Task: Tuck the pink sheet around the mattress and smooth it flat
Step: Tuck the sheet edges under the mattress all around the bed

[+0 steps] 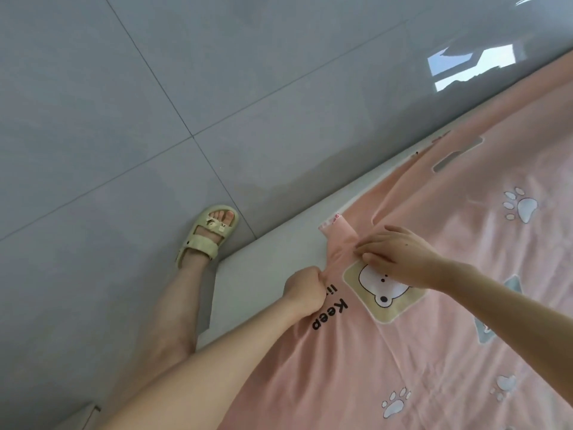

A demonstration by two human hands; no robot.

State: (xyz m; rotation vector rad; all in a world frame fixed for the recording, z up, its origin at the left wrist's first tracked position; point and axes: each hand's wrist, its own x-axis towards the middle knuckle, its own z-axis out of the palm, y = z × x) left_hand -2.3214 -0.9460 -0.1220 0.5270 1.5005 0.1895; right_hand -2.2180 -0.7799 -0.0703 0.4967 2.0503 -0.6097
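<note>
The pink sheet (449,321), printed with a bear patch, paw marks and the word "Keep", covers the right half of the view. Its gathered corner lies on the white mattress (279,252), whose bare edge runs diagonally beside the floor. My left hand (305,285) is clenched on a bunched fold of the sheet at that edge. My right hand (393,252) lies on the sheet just above the bear patch, fingers pinching the same fold near the corner flap. Creases fan out from the pinched spot.
Grey tiled floor (139,103) fills the left and top. My leg and a foot in a pale yellow sandal (207,235) stand on it, right beside the mattress edge. A bright window reflection (471,66) shows on the tiles at upper right.
</note>
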